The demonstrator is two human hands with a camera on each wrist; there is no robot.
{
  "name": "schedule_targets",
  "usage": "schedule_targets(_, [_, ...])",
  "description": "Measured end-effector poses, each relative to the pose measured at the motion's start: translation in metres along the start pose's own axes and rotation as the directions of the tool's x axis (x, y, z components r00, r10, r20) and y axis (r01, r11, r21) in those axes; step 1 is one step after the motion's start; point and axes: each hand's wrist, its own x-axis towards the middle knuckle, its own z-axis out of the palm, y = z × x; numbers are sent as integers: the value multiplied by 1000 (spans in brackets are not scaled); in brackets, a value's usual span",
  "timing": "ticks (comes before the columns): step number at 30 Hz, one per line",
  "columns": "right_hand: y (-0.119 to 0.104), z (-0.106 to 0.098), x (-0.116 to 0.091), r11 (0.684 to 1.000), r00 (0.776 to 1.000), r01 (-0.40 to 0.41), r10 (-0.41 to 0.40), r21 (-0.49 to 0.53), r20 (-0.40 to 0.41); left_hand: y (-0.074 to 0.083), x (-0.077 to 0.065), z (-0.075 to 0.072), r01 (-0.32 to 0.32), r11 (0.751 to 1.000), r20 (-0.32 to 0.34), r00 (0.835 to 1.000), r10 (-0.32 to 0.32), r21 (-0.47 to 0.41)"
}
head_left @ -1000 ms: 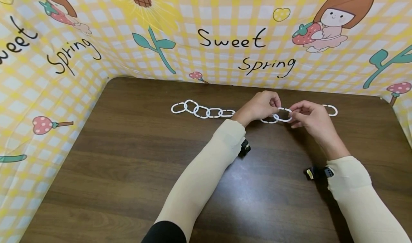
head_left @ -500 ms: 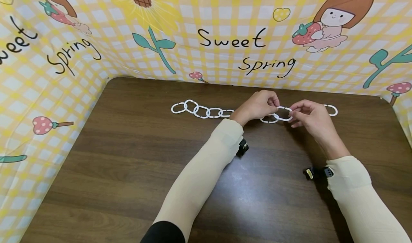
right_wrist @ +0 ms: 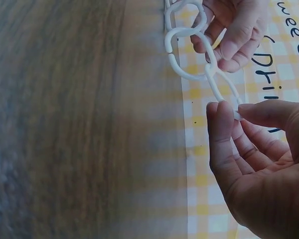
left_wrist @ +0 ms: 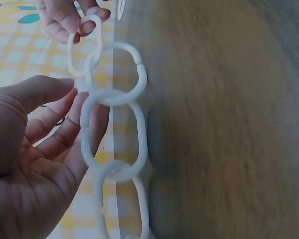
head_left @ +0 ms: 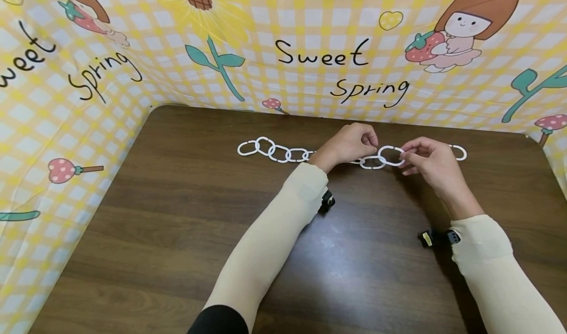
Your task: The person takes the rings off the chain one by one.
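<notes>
A chain of white plastic links (head_left: pixel 279 153) lies across the far part of the table, its middle hidden behind my left hand. My right hand (head_left: pixel 431 164) pinches the chain's right end link (head_left: pixel 392 155) between thumb and fingertips; in the right wrist view this end link (right_wrist: pixel 219 84) is tilted up. My left hand (head_left: pixel 347 147) hovers beside the neighbouring links. In the left wrist view its thumb and fingers (left_wrist: pixel 45 92) are relaxed next to the links (left_wrist: pixel 142 129), holding nothing. Partly behind my right hand lies a separate white link (head_left: pixel 460 152).
The brown wooden table (head_left: pixel 177 216) carries the chain near its back edge. A yellow checked cloth (head_left: pixel 310 88) with printed figures and words rises behind and along the left side. Black wrist cameras (head_left: pixel 426 238) sit under both sleeves.
My left hand has let go of the end link and drawn back to the left. My right hand keeps its pinch in nearly the same place. The head view has shifted slightly.
</notes>
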Motion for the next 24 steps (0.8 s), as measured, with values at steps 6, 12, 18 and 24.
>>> schedule_targets(6, [-1,1,1,1000,1000,7,-7,-24,-7,-4,-5,-6,5,999,32,999,-6,39])
schedule_targets(12, [-1,1,1,1000,1000,13,-13,9,-3,-5,-8,-9,25,997,99,995,-32,68])
schedule_targets(18, [1,0,2,998,1000,6,-6,55,1,-4,-10,-6,47,997,121,991,-55,67])
schedule_targets(24, [2,-1,2,998,1000,2,-2,68,1,-5,-10,-4,45,994,114,992,-56,95])
